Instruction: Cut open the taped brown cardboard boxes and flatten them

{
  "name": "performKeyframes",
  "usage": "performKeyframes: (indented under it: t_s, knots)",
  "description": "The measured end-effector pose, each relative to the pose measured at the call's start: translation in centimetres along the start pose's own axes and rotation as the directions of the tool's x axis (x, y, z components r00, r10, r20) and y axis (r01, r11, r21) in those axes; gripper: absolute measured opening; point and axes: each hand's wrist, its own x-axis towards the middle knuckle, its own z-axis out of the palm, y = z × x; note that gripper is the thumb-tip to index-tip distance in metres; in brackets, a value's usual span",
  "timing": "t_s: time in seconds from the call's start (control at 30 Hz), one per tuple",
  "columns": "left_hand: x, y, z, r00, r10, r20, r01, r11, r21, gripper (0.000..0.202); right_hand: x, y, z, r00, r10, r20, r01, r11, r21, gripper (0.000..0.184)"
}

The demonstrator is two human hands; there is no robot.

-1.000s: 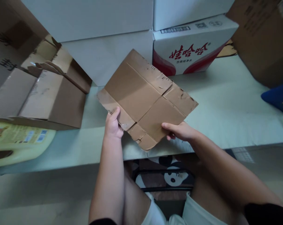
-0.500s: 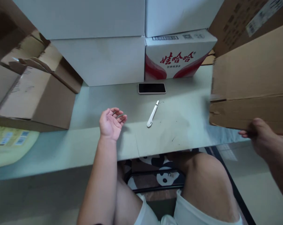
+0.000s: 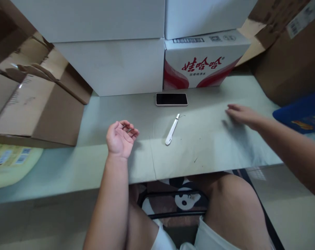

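Observation:
My left hand (image 3: 122, 139) rests palm up on the cloth-covered table (image 3: 147, 152), its fingers loosely curled and apart with nothing in them. My right hand (image 3: 239, 114) hovers over the table's right side, slightly blurred; its fingers reach forward and no object shows in them. Between the two hands lies a white utility knife (image 3: 171, 131), slanted, its tip pointing away from me. Behind the knife a phone (image 3: 172, 99) lies flat with a dark screen. Neither hand touches the knife or the phone.
White boxes (image 3: 110, 67) and a red-and-white water carton (image 3: 199, 67) stand along the back. Cardboard boxes (image 3: 59, 113) fill the left, above a yellow package (image 3: 14, 163). A large cardboard box (image 3: 282, 69) and a blue package (image 3: 300, 113) stand at right.
My right hand has let go of the cardboard box it held at the right and moved left over the table. That box has left its place, uncovering the blue package. My left hand barely moved.

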Motion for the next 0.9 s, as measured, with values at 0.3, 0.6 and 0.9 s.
performKeyframes:
  t_s: [0.3, 0.6, 0.9]
  knots:
    - [-1.2, 0.7, -1.5, 0.999, 0.038, 0.015, -0.038, 0.999, -0.037, 0.027, -5.4, -4.6, 3.7, 0.99, 0.13, 0.05, -0.115, 0.966, -0.232, 0.071]
    - [-2.0, 2.4, -3.4, 0.986, 0.142, -0.089, -0.154, 0.977, -0.15, 0.026, -5.6, -7.5, 1.8, 0.996, 0.084, 0.03, -0.071, 0.95, -0.304, 0.059]
    - [-2.0, 4.7, -6.1, 0.836, 0.396, -0.379, -0.481, 0.862, -0.16, 0.03, -4.6, -32.0, 1.2, 0.793, -0.609, -0.007, 0.609, 0.792, 0.045, 0.043]
